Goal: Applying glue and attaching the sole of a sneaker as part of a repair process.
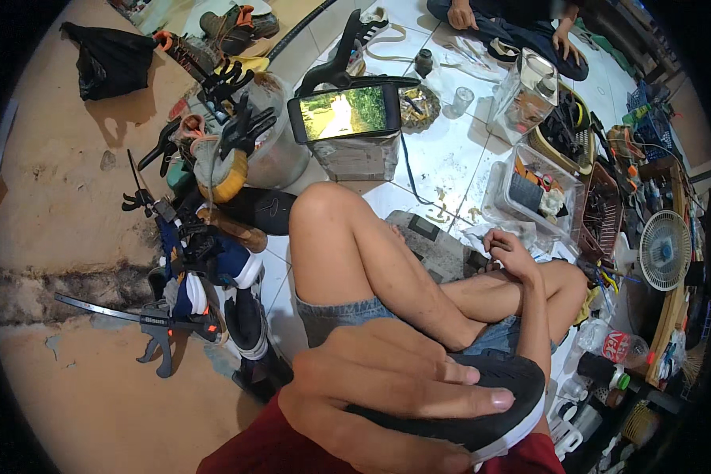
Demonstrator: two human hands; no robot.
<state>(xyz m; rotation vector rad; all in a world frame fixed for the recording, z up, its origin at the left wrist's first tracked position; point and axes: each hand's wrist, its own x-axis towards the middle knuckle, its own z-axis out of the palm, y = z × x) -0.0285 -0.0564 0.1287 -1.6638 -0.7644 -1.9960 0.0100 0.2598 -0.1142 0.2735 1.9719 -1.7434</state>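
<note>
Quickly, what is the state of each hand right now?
Left hand: closed on a dark, white-edged shoe.
Right hand: fingers curled; cannot tell whether it holds anything.

Shoe workshop: bar clamp (156, 319), clustered shoes (246, 322)

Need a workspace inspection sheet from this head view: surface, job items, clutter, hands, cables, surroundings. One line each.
Surface: white tiled floor, with pale scraps and dark marks.
Job's things: what looks like a black shoe with a white edge, in the left hand.
Clutter: bar clamp beside shoes at left; lit phone on a grey box; filled clear bin at right.
Hands: left across the shoe; right hand near the right knee, fingers curled, contents unclear.
Cables: dark cord on the tiles near the grey box.
Surroundings: fan at right; another person's hands at top; black bag upper left.
</note>
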